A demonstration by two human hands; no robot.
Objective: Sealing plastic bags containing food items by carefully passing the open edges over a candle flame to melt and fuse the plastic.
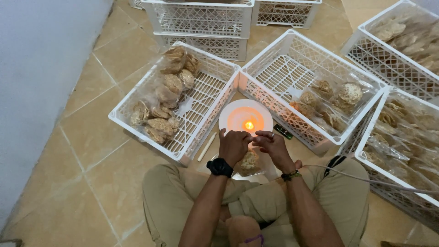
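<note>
white lattice crates (292,64), orange-glowing candle (248,125) on a white plate (231,120), tan floor tiles (91,137), black watch (220,167), golden-brown crackers (164,91)

A clear plastic bag of pale brown crackers (249,162) hangs upright below both grips, its top edge pinched between them. Its open mouth sits just short of a lit candle flame (248,125), which burns beyond the grips.

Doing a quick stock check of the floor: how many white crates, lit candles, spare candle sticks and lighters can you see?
White crates: 7, some cut off by the frame
Lit candle on a white plate: 1
Spare candle stick: 1
Lighter: 1
Total: 10
</note>
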